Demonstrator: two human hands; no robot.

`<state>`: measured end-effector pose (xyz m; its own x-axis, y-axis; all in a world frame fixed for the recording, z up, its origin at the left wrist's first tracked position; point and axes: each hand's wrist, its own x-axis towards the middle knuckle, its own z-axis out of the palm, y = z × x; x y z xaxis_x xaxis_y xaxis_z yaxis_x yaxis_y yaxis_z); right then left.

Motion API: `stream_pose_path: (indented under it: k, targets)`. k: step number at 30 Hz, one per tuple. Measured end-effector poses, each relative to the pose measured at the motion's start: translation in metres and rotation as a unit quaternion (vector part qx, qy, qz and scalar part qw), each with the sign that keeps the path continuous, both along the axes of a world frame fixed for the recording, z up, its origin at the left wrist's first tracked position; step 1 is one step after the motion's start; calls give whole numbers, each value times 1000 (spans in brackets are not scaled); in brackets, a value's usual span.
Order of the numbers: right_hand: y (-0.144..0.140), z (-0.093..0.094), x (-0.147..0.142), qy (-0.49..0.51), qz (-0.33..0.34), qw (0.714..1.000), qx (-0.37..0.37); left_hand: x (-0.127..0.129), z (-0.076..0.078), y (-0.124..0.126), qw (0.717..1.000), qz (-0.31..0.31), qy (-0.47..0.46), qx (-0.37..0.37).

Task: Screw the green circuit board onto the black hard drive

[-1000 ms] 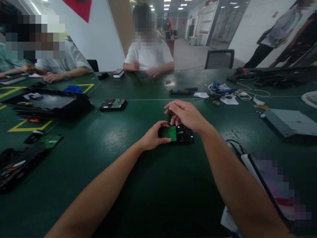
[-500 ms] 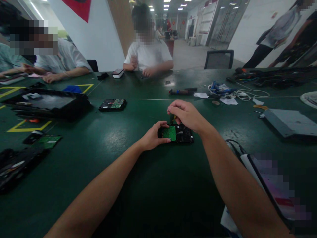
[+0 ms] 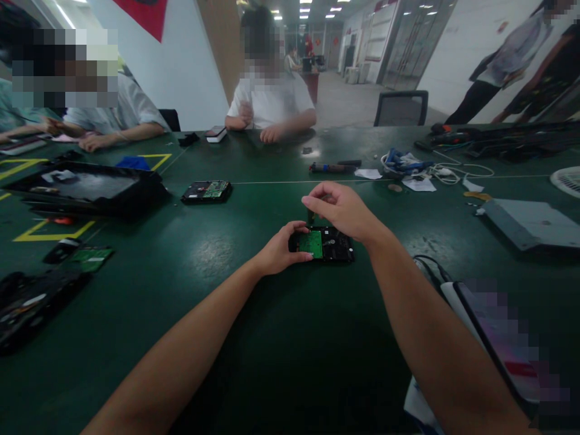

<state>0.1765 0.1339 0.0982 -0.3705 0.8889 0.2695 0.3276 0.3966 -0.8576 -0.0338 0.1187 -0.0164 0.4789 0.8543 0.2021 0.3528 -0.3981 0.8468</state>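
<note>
Left hand [image 3: 280, 249] grips the left edge of a hard drive [image 3: 322, 244], its green circuit board [image 3: 311, 243] beside the fingertips. Right hand [image 3: 341, 210], above the drive, pinches a screwdriver [image 3: 310, 215] upright.

Dim, soft overhead light (edges warped); faces pixelated.

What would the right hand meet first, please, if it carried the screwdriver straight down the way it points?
Most likely the hard drive directly beneath the right hand, near its green circuit board; depth is hard to judge.
</note>
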Motion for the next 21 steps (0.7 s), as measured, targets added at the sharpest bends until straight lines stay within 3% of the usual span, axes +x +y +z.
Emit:
stream_pose_path:
  k: [4, 13, 21]
  targets:
    - [0, -1, 0, 6, -10, 1000, -20, 0, 1, 0, 1000, 0, 5, -5]
    - [-3, -1, -4, 68, 61, 992, -88, 1, -3, 2, 1000, -2, -7, 18]
    - [2, -3, -1, 26, 19, 999, -11, 0, -3, 1, 1000, -1, -8, 4]
